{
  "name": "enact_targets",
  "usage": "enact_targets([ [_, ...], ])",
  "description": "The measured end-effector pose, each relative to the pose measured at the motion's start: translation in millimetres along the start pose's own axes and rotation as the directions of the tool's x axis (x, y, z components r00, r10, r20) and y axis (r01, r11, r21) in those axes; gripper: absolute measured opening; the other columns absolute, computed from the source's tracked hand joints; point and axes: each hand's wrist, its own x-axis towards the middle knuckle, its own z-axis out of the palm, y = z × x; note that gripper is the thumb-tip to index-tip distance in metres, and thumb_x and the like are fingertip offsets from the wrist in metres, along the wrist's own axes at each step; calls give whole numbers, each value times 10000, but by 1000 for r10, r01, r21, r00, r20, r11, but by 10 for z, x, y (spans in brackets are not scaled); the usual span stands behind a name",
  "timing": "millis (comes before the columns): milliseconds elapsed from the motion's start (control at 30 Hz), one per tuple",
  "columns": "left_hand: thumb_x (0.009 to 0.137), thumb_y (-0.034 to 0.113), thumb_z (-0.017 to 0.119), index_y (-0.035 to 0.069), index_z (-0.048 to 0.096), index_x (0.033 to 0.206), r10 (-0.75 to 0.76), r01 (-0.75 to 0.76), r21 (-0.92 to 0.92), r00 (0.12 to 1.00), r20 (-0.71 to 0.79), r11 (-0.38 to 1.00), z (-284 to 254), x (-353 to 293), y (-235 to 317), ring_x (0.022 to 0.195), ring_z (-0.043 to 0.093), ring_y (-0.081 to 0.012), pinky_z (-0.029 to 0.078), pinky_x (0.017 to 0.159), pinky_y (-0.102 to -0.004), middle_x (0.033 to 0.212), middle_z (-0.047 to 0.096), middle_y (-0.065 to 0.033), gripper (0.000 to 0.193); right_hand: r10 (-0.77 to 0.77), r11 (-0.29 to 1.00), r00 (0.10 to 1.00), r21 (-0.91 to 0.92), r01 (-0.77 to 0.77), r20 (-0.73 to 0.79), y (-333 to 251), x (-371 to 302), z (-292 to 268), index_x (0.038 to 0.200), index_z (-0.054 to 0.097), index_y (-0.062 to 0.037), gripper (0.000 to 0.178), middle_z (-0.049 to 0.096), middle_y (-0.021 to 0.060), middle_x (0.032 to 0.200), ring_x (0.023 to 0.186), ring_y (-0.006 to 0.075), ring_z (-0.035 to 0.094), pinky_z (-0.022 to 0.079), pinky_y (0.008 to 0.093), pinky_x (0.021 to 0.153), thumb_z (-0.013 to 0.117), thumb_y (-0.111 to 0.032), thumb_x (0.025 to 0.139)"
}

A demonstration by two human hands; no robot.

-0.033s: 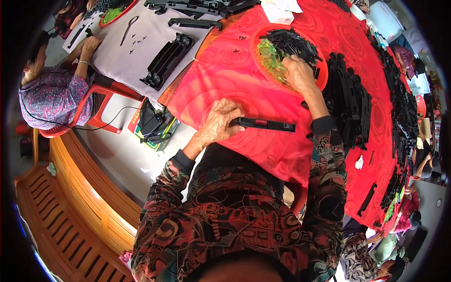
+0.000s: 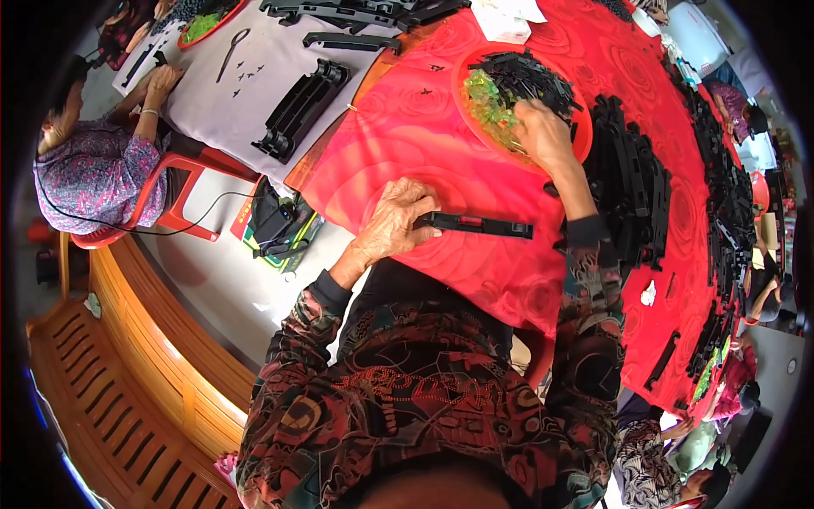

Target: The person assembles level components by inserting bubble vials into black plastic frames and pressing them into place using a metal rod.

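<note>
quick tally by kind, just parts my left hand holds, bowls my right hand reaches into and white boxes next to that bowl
Black part, held in left hand: 1
Orange bowl, right hand in it: 1
White box: 1
Total: 3

Bowl [image 2: 582, 141] on tablecloth [image 2: 407, 127], parts [image 2: 636, 195] piled right

held black strip [image 2: 511, 229]: 1 | nearest orange bowl [image 2: 582, 136]: 1 | tissue box [image 2: 506, 31]: 1 | slatted bench [image 2: 153, 407]: 1
</note>
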Motion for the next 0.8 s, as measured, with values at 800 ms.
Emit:
enact_targets([
  [800,714,276,725,82,644,973,172,-159,265,985,-27,951,71,21,323,1151,445,-315,289,1013,-557,1149,493,-131,334,278,899,928,408,-160,-249,-1246,-1409,153,803,557,-84,123,580,46,734,711,249,531,360,385,714,670,-82,754],
])
